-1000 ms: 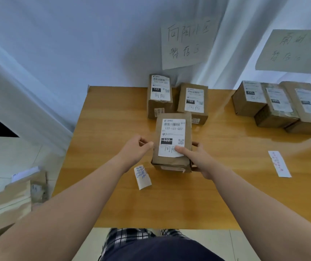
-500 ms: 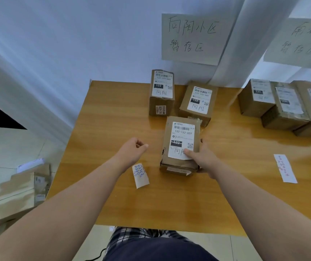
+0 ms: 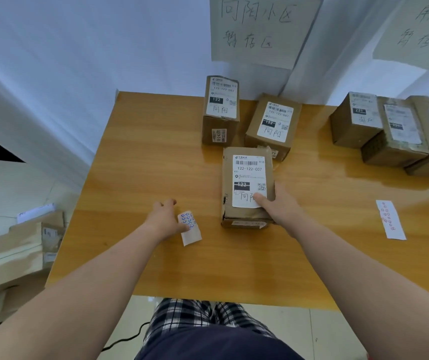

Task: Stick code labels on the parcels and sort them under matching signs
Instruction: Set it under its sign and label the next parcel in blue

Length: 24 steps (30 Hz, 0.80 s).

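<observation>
Right hand (image 3: 277, 211) grip clamps the parcel (image 3: 247, 185) on the surface, below two labelled parcels. Left hand (image 3: 162, 219), fingers loosely curled, rests on the blue sticker sheet (image 3: 190, 228). Risk: one-handed peeling could drag the sheet or tear a sticker.

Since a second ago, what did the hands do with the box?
The left hand let go of the parcel and moved down onto the blue sticker sheet. The right hand still holds the parcel, pushed slightly toward the two parcels under the sign. The others stayed put.
</observation>
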{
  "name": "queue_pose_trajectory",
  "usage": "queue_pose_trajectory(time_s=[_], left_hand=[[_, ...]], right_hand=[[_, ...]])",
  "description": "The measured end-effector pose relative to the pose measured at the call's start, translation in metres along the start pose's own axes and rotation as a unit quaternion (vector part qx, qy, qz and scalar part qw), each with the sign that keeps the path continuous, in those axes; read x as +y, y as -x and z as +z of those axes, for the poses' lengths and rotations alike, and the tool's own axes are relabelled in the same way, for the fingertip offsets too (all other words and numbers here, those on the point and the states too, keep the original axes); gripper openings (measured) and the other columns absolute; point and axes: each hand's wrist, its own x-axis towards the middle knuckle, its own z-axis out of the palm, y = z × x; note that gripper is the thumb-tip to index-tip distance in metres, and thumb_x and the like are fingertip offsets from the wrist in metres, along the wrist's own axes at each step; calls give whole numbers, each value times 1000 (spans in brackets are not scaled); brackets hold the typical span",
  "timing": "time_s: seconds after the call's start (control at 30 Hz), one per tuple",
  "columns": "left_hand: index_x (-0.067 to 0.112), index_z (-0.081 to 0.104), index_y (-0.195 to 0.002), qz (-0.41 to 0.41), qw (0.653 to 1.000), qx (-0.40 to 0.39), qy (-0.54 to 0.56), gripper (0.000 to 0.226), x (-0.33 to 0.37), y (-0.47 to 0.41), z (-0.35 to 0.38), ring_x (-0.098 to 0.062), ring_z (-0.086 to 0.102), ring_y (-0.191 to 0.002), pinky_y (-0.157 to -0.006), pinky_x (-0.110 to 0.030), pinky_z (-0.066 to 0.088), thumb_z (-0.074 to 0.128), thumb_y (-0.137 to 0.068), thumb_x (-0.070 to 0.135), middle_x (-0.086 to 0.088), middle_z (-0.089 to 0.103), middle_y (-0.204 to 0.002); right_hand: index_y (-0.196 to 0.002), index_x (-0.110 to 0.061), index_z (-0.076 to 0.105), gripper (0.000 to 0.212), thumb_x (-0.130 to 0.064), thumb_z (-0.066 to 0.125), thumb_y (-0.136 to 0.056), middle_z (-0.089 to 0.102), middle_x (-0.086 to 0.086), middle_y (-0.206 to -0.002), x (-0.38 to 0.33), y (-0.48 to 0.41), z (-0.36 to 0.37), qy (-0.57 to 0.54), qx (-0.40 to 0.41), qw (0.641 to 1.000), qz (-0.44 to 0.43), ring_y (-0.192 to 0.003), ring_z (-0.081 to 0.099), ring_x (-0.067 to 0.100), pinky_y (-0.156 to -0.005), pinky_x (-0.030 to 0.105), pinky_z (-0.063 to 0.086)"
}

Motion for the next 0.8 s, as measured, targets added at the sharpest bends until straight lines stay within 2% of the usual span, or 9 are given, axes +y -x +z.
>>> queue_pose_trajectory(time_s=[0.1, 0.17, 0.27, 0.47, 0.53, 0.6, 0.67, 0.8], left_hand=[[19, 27, -143, 21, 997, 13, -74, 85, -5, -3, 7, -33, 37, -127, -100, -42, 38, 74, -75, 43, -12, 30, -141], [18, 33, -138, 35, 995, 20, -86, 81, -4, -6, 11, -32, 36, -125, -99, -40, 37, 74, -74, 45, -10, 33, -137], [16, 40, -130, 51, 994, 23, -98, 71, 0, -10, 17, -30, 38, -120, -95, -39, 40, 73, -74, 45, -10, 38, -129], [17, 52, -106, 47, 995, 26, -85, 34, 3, -11, 13, -28, 43, -111, -87, -36, 41, 64, -84, 39, -7, 48, -113], [19, 51, -91, 37, 998, 25, -33, 20, 0, -9, 6, -26, 51, -94, -76, -33, 40, 60, -86, 36, -3, 55, -96], [15, 48, -80, 33, 996, 17, 82, 19, -1, -5, -3, -22, 48, -73, -65, -30, 35, 58, -88, 30, -2, 54, -81], [10, 50, -82, 52, 980, 22, 189, 16, 3, 2, -15, -22, 47, -70, -62, -29, 34, 56, -90, 22, -5, 53, -80], [10, 55, -88, 96, 950, 66, 289, 6, 25, 19, -43, -18, 59, -74, -61, -25, 39, 56, -90, 16, -9, 63, -88]], right_hand=[[-136, -19, 39, 53, -32, 62, -90, 57, -3, -128, 4, 4, 5, -22, 23, 999, -22, -113, 56, 19, -95, 40, 50], [-137, -18, 38, 54, -31, 62, -90, 57, -4, -122, 3, 7, 9, -27, 43, 998, -35, -110, 55, 17, -93, 37, 50], [-137, -19, 38, 55, -32, 62, -90, 58, -2, -124, 4, 8, 14, -23, 56, 997, -46, -109, 57, 17, -93, 41, 51], [-141, -16, 33, 62, -32, 63, -89, 56, 2, -130, 1, 7, 13, -30, 46, 998, -36, -112, 56, 20, -93, 41, 51], [-143, -14, 31, 65, -31, 64, -89, 55, 3, -132, 0, 7, 13, -22, 49, 998, -34, -113, 56, 21, -92, 39, 51], [-144, -15, 29, 69, -31, 65, -88, 54, 4, -134, -2, 7, 12, -7, 56, 998, -38, -115, 56, 21, -92, 39, 52], [-145, -16, 26, 73, -32, 66, -87, 52, 6, -136, -5, 6, 11, 22, 66, 997, -46, -118, 54, 23, -93, 42, 51], [-146, -18, 22, 78, -34, 68, -84, 39, 10, -141, -15, 7, 6, 145, 89, 983, -61, -127, 40, 28, -100, 43, 42]])
